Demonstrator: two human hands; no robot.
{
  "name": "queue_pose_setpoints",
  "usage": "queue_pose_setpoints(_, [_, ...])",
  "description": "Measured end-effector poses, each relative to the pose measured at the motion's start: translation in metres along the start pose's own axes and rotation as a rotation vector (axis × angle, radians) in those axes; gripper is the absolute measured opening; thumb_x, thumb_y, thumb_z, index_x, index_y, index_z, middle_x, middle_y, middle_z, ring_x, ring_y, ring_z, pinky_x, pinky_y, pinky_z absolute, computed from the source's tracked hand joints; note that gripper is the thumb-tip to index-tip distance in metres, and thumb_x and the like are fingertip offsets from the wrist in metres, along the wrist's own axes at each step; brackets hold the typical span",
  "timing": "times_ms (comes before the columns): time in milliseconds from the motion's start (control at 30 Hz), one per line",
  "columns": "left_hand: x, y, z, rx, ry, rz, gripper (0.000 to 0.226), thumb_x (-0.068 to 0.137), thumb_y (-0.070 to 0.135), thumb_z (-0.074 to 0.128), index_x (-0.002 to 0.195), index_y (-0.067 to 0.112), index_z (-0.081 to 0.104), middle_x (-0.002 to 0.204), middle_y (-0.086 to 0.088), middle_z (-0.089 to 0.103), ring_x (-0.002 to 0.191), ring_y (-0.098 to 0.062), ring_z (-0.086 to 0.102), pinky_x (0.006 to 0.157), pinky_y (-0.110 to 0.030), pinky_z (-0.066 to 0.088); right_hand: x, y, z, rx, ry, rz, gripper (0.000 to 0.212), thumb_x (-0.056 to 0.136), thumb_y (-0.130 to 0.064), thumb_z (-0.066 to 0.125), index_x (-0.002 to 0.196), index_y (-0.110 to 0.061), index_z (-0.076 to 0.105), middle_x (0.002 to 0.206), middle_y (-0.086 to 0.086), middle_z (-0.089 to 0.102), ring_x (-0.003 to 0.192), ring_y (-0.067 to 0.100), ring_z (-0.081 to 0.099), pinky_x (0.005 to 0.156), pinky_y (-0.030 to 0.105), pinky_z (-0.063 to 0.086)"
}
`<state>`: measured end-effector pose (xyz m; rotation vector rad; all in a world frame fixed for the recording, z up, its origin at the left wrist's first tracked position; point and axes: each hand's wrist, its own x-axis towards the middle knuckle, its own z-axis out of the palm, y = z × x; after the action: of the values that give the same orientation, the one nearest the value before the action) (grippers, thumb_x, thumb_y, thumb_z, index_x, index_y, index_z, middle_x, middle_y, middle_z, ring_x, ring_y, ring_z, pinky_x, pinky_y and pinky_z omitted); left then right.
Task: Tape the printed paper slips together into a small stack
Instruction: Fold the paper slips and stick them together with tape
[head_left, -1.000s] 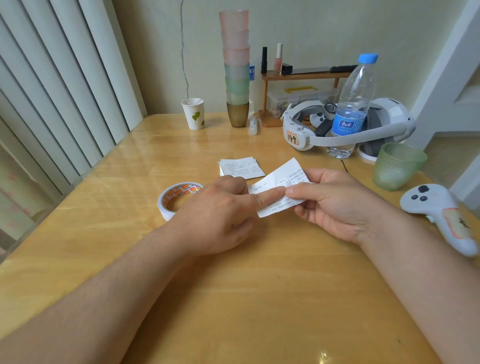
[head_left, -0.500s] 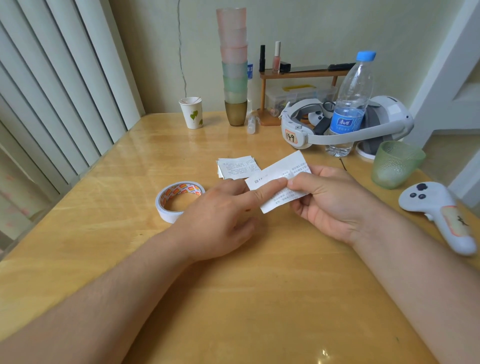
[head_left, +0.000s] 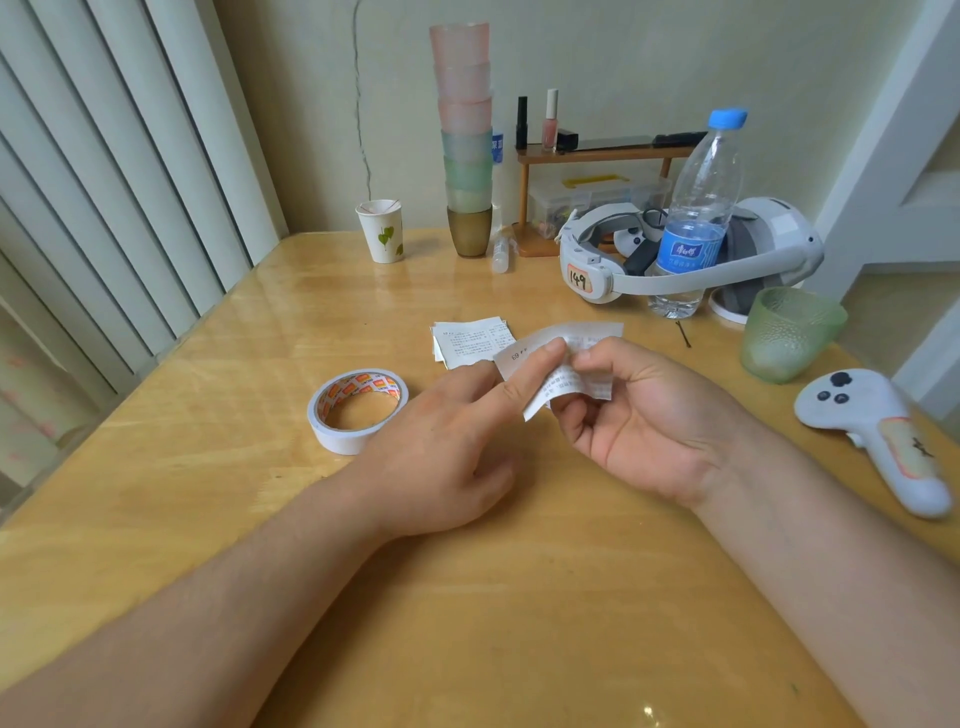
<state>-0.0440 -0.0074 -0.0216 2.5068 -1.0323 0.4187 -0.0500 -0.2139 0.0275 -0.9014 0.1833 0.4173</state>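
Right hand (head_left: 644, 415) pinches printed paper slip (head_left: 563, 364) between thumb and curled fingers, held above wooden table (head_left: 467, 597). Left hand (head_left: 441, 441): index finger extended, pressing slip's face; other fingers loosely curled, gripping nothing. Small stack of slips (head_left: 470, 340) lies flat just beyond. Tape roll (head_left: 357, 408) flat on table, left of hands.
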Motion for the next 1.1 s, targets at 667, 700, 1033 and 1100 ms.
queue_pose_setpoints(667, [0.0075, 0.0003, -0.0067, 0.388, 0.27, 0.049, 0.08, 0.09, 0.021, 0.062, 0.159, 0.044, 0.029, 0.092, 0.006, 0.054, 0.079, -0.025, 0.049, 0.078, -0.043, 0.048, 0.0083, -0.0013, -0.0086, -0.043, 0.054, 0.029, 0.03, 0.085, 0.0, 0.057, 0.112, -0.01, 0.065, 0.088, 0.003, 0.063, 0.058, 0.009, 0.048, 0.057, 0.02, 0.037])
queue_pose_setpoints(700, [0.0073, 0.001, -0.0064, 0.379, 0.267, 0.047, 0.081, 0.089, 0.021, 0.063, 0.16, 0.044, 0.028, 0.093, 0.006, 0.054, 0.079, -0.025, 0.049, 0.078, -0.044, 0.048, 0.0087, -0.0006, -0.0089, -0.038, 0.045, 0.03, 0.04, 0.084, 0.0, 0.058, 0.123, -0.007, 0.066, 0.097, 0.004, 0.063, 0.058, 0.01, 0.049, 0.056, 0.02, 0.039])
queue_pose_setpoints(1033, [0.0045, 0.0059, -0.002, 0.269, 0.194, 0.026, 0.1, 0.083, 0.026, 0.069, 0.165, 0.035, 0.012, 0.098, 0.008, 0.046, 0.086, -0.023, 0.05, 0.085, -0.04, 0.048, 0.0037, -0.0001, -0.0044, 0.029, -0.011, 0.021, 0.048, 0.065, -0.002, 0.063, 0.112, -0.013, 0.066, 0.097, 0.005, 0.063, 0.058, 0.011, 0.048, 0.058, 0.021, 0.037])
queue_pose_setpoints(1100, [0.0039, 0.0054, -0.0033, 0.243, 0.195, 0.025, 0.095, 0.085, 0.026, 0.066, 0.165, 0.036, 0.014, 0.097, 0.008, 0.049, 0.087, -0.023, 0.051, 0.087, -0.041, 0.048, 0.0043, 0.0012, -0.0044, 0.019, -0.004, 0.029, 0.052, 0.066, -0.002, 0.064, 0.117, -0.012, 0.064, 0.105, 0.006, 0.062, 0.057, 0.011, 0.048, 0.057, 0.021, 0.038])
